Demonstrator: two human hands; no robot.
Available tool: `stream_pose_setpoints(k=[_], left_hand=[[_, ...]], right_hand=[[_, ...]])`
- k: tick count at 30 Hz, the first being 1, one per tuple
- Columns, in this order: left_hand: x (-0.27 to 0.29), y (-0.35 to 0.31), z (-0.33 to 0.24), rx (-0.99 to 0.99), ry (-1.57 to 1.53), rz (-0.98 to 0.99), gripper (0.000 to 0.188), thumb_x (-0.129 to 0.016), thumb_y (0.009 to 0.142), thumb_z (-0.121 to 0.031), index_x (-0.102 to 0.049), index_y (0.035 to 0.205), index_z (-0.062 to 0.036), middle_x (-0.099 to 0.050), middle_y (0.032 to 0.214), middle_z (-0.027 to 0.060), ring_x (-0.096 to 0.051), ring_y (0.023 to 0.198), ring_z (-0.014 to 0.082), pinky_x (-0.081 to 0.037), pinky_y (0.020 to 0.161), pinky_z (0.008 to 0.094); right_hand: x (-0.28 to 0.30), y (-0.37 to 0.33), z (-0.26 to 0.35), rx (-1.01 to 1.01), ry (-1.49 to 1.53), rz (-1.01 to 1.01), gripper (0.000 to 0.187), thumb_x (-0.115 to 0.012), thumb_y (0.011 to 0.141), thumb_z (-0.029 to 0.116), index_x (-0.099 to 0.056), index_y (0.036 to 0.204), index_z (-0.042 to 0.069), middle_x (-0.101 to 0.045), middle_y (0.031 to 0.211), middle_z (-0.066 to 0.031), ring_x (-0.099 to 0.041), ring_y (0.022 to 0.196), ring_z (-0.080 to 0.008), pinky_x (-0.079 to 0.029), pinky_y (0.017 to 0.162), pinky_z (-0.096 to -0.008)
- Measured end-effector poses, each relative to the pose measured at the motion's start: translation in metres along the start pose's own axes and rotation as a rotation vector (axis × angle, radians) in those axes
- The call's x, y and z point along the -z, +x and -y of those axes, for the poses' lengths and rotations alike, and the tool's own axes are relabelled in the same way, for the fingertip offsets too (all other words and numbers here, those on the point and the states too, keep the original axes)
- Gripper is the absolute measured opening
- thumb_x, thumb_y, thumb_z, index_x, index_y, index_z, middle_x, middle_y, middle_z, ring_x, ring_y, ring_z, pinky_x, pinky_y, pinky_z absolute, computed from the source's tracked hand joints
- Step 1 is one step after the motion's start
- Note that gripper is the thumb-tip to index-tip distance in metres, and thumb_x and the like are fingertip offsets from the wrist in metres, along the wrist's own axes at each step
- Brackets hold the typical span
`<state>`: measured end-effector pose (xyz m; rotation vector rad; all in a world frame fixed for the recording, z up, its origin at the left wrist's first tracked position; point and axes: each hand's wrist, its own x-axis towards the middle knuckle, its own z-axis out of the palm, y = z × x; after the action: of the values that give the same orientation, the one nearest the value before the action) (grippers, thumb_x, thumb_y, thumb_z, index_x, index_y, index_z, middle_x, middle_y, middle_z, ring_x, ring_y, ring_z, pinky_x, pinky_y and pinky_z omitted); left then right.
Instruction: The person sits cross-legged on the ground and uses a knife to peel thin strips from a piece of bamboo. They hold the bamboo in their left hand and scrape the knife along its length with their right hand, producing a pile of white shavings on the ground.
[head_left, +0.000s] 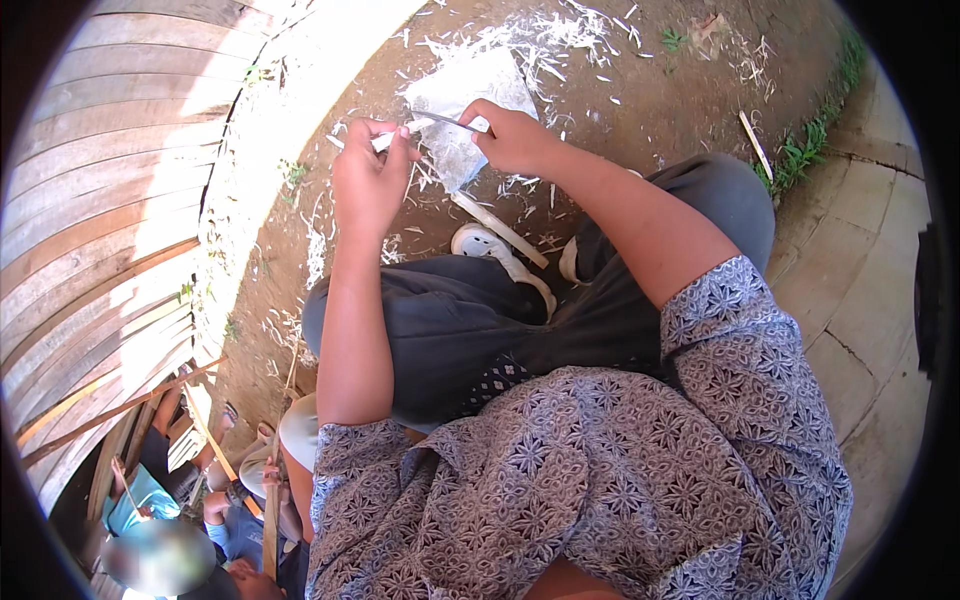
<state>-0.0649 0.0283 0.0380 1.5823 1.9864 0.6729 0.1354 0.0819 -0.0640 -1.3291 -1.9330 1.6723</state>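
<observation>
My left hand (371, 180) is closed, pinching a short pale stick (384, 141) that looks like whittled wood or bamboo. In my right hand (515, 138) is a knife (443, 119), its thin dark blade pointing left toward the stick. The blade reaches close to the stick's end; whether they touch I cannot tell. My right fingers cover the knife's handle. Beneath both hands a whitish sheet (485, 85) lies on the soil, with pale shavings (550, 45) on and around it.
A longer pale strip of wood (500, 229) lies by my white shoe (480, 243). Another thin strip (756, 146) rests at the right, near grass and paving (850, 260). Plank boards (100, 170) stretch along the left. Other people (240, 500) sit at the lower left among wooden poles.
</observation>
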Motion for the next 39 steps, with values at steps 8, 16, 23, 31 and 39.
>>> stream_pose_setpoints(k=[8, 16, 23, 31, 39], left_hand=[[-0.007, 0.006, 0.012, -0.187, 0.468, -0.228, 0.032, -0.064, 0.101, -0.038, -0.058, 0.102, -0.0067, -0.070, 0.066, 0.0119, -0.070, 0.060, 0.0356, -0.052, 0.055, 0.0420], [-0.009, 0.001, 0.020, -0.207, 0.555, -0.219, 0.034, -0.063, 0.101, -0.039, -0.058, 0.099, -0.0057, -0.067, 0.062, 0.0159, -0.069, 0.058, 0.0369, -0.050, 0.051, 0.0449], [-0.011, -0.001, 0.018, -0.240, 0.482, -0.222, 0.033, -0.066, 0.101, -0.035, -0.057, 0.097, -0.0030, -0.066, 0.063, 0.0199, -0.069, 0.058, 0.0398, -0.050, 0.050, 0.0464], [-0.012, 0.002, 0.028, -0.221, 0.416, -0.264, 0.034, -0.066, 0.102, -0.034, -0.058, 0.093, -0.0014, -0.056, 0.053, 0.0121, -0.058, 0.047, 0.0288, -0.044, 0.049, 0.0398], [-0.007, 0.006, 0.026, -0.129, 0.350, -0.231, 0.033, -0.066, 0.102, -0.032, -0.058, 0.094, -0.0007, -0.055, 0.051, 0.0106, -0.055, 0.045, 0.0251, -0.041, 0.047, 0.0392]], right_hand=[[-0.009, 0.010, -0.008, -0.075, 0.117, -0.068, 0.025, -0.053, 0.106, 0.027, -0.057, 0.125, 0.012, -0.065, 0.076, -0.0072, -0.058, 0.058, -0.0154, -0.049, 0.062, -0.0382], [-0.026, 0.001, 0.035, 0.121, 0.152, -0.162, 0.024, -0.062, 0.102, 0.028, -0.062, 0.119, 0.011, -0.063, 0.067, -0.0084, -0.056, 0.057, -0.0177, -0.043, 0.059, -0.0362], [-0.031, 0.000, 0.030, 0.162, 0.120, -0.187, 0.021, -0.060, 0.103, 0.027, -0.060, 0.115, 0.010, -0.061, 0.066, -0.0103, -0.056, 0.058, -0.0214, -0.044, 0.060, -0.0395], [-0.030, -0.002, 0.014, 0.175, 0.018, -0.202, 0.018, -0.057, 0.105, 0.028, -0.057, 0.115, 0.013, -0.058, 0.067, -0.0135, -0.058, 0.059, -0.0280, -0.044, 0.060, -0.0424], [-0.032, 0.012, -0.022, 0.004, -0.209, -0.303, 0.016, -0.056, 0.104, 0.028, -0.056, 0.115, 0.015, -0.067, 0.078, -0.0168, -0.065, 0.070, -0.0365, -0.047, 0.065, -0.0496]])
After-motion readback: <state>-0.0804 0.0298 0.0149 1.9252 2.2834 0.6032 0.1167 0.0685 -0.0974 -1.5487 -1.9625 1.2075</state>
